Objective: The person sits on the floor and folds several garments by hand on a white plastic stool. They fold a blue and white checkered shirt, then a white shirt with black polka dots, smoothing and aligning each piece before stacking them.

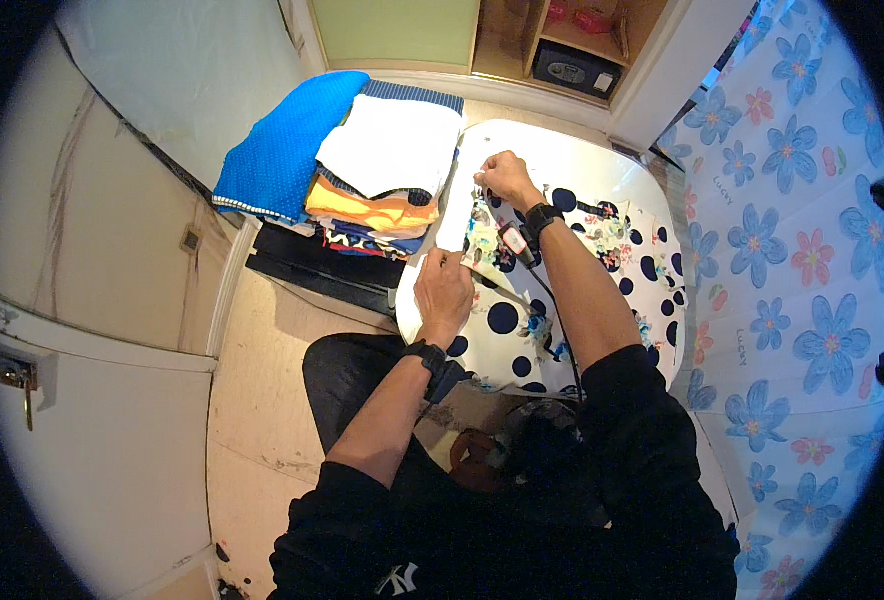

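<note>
A white garment with dark dots and printed flowers [502, 319] lies spread over a white round-cornered table [633, 176]. My right hand [508, 178] pinches the garment near its upper left part, fingers closed on the cloth. Lower down, at the left edge of the cloth, my left hand [443, 289] grips it between thumb and fingers. A black band circles each wrist, and a small device with a cable [515, 241] hangs by the right one, over the cloth.
Left of the table, folded clothes [393, 146] stand stacked on a black object [314, 262], with a blue dotted cloth [284, 150] on the stack's left. A flowered curtain [787, 225] hangs at right. Behind are a wooden cabinet [509, 37] and a black safe [577, 69].
</note>
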{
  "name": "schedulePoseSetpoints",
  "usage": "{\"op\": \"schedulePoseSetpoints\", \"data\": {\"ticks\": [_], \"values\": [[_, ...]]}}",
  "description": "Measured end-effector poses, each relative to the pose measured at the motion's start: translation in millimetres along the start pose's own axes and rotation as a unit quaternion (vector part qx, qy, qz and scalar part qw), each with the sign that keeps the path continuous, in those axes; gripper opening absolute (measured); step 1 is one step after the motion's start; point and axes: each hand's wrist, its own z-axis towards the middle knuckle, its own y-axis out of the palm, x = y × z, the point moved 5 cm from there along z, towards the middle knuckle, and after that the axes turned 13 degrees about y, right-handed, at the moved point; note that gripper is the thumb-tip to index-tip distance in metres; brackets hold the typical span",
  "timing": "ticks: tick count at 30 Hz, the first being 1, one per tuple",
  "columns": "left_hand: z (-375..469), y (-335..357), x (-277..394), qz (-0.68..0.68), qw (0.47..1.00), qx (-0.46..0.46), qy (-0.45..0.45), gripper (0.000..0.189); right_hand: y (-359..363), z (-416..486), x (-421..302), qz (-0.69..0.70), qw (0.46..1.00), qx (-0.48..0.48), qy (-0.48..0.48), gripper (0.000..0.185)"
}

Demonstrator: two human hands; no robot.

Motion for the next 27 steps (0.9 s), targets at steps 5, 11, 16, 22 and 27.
{"op": "schedulePoseSetpoints", "data": {"ticks": [5, 11, 16, 22, 27], "values": [[-1.1, -0.6, -1.0, -0.007, 1.0, 0.021, -0.016, 0.013, 8.3, 4.7, -7.3, -0.086, 0.993, 0.043, -0.063, 0.018], [0.6, -6.6, 4.8, 0.037, 0.999, 0.034, 0.002, 0.021, 16.4, -5.0, -8.8, -0.046, 0.995, 0.056, -0.064, 0.026], [4.9, -8.7, 18.2, 0.024, 0.995, 0.053, 0.084, 0.014, -30.1, -28.0, 7.0, -0.071, 0.988, 0.12, -0.067, 0.03], [5.9, -1.8, 8.7, -0.016, 0.998, 0.029, 0.053, 0.016, -21.4, -33.6, 6.7, -0.118, 0.988, 0.078, -0.062, 0.031], [2.4, 3.6, -6.8, -0.01, 1.0, 0.019, 0.01, 0.014, 12.7, -11.3, -0.6, -0.164, 0.985, 0.041, -0.035, 0.027]]}}
